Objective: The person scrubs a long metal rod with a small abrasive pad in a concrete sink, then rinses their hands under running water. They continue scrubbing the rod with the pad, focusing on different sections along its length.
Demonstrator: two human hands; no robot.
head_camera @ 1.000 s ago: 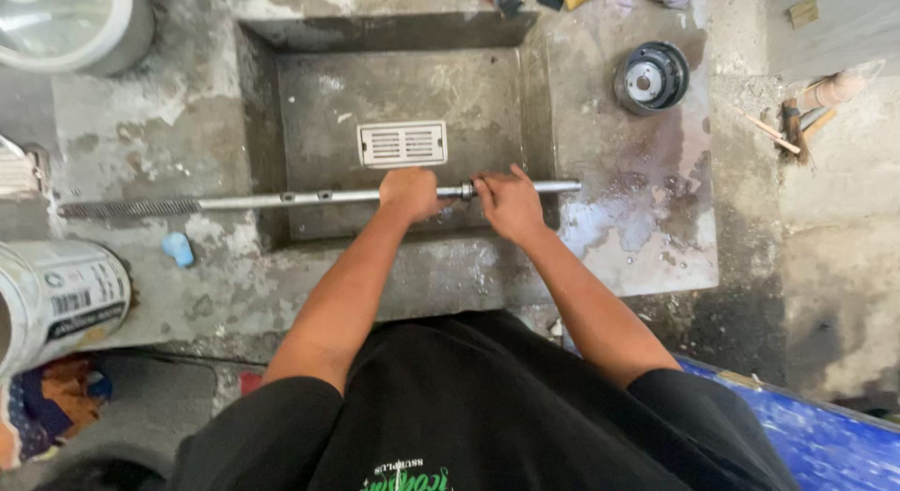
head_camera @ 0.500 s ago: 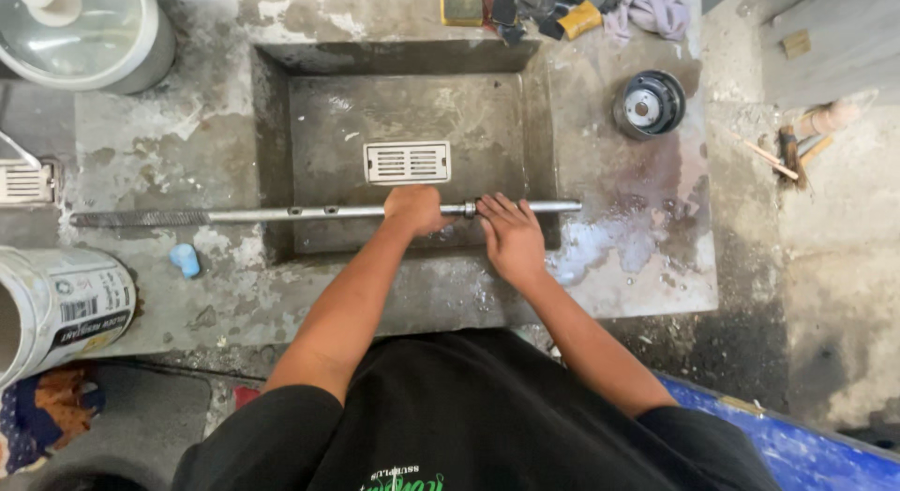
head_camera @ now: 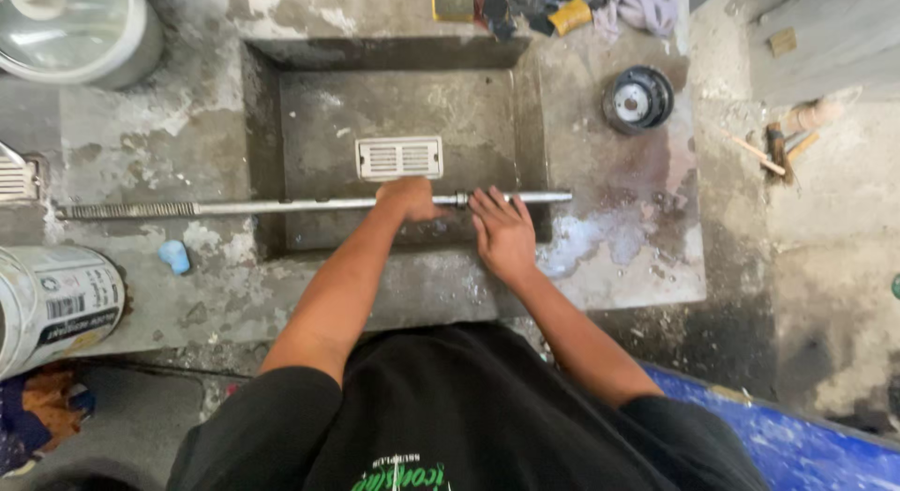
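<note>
My left hand is closed around the long metal rod near the middle of the frame, and my right hand lies flat and open-fingered just right of it, fingertips resting on the rod rather than wrapped round it. A second ago both hands sat close together and gripped the rod; since then the right one has loosened and spread while the left has kept its grip, and the two hands have drawn slightly apart. The rod itself has hardly shifted: it lies level across the concrete basin, its threaded end out on the bench at the left of the frame and its plain end just past the basin's right wall. So the rod seems to be held steady by one hand and only braced by the other. Below the rod in the basin sits a white slotted drain cover. A small blue piece lies on the bench at lower left, beside a white can lying on its side, and a round black part sits at upper right.
</note>
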